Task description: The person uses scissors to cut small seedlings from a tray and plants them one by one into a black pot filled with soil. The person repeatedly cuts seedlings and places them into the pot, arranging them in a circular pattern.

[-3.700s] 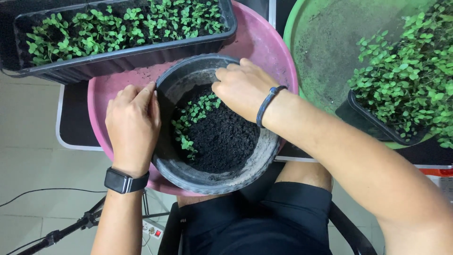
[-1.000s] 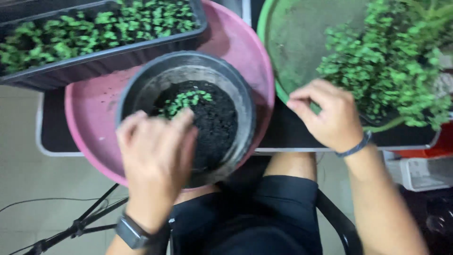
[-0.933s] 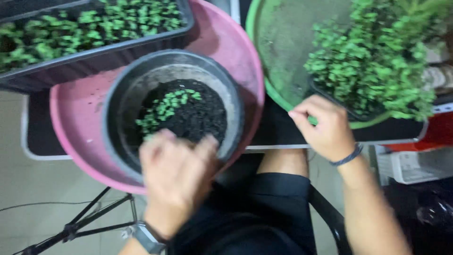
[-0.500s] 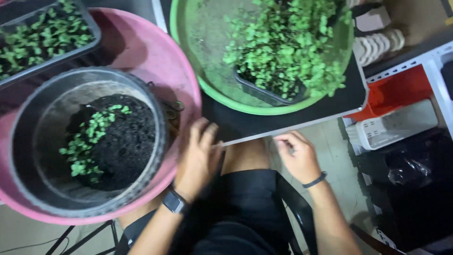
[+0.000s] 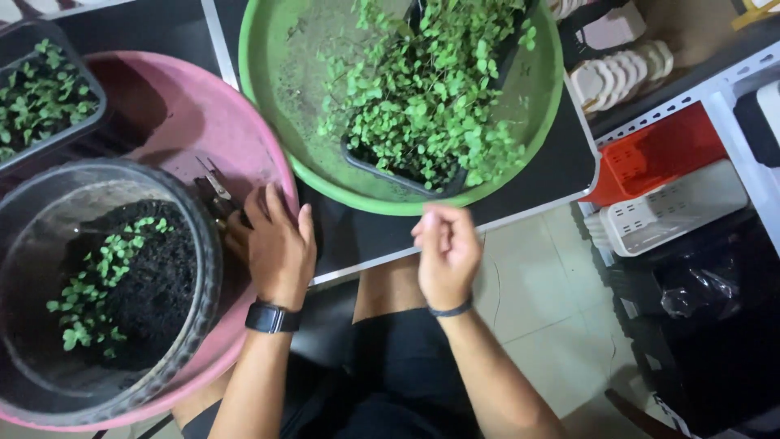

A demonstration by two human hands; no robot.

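While the view is swinging right vs a sec ago, the left hand (image 5: 276,244) is leaving the black pot (image 5: 207,268) w/ seedlings and lying flat, fingers loose, on the pink tray (image 5: 187,114) by small scissors (image 5: 214,180). Right hand (image 5: 445,252) is hovering near the green tray (image 5: 276,106), fingers curled; can't tell if it's pinching anything. Seems work is shifting to the seedling tray (image 5: 431,114).

Packages, labels, signs, screens: one screen.
Smartwatch (image 5: 272,318) on the left wrist: small dark rectangular screen, unlit, on a black band.
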